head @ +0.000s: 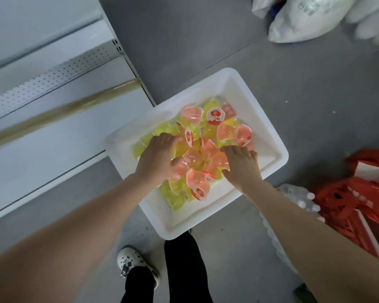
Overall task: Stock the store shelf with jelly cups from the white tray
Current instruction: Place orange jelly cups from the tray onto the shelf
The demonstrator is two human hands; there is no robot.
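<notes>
Looking down past my white shoe [129,260] at 6 o'clock, both arms are reaching forward into the white tray [206,215], which sits on the floor dead ahead with its long axis running roughly 8 to 2 o'clock. The jelly cups [197,158] are heaped in the middle of it, pink and yellow all mixed up. My left hand [157,156] is palm down on the 9 o'clock side of the pile, fingers curled over the cups and thumb against a pink one, but honestly I can't tell if it's actually got one. My right hand [242,164] is on the 3 o'clock side, fingers spread, resting on top and not gripping anything. The thing that matters: the store shelf [53,136] is off at 9 to 10 o'clock from the tray, so I reckon the left hand has the shorter carry. White bags [311,20] are way out at 1 o'clock.
</notes>
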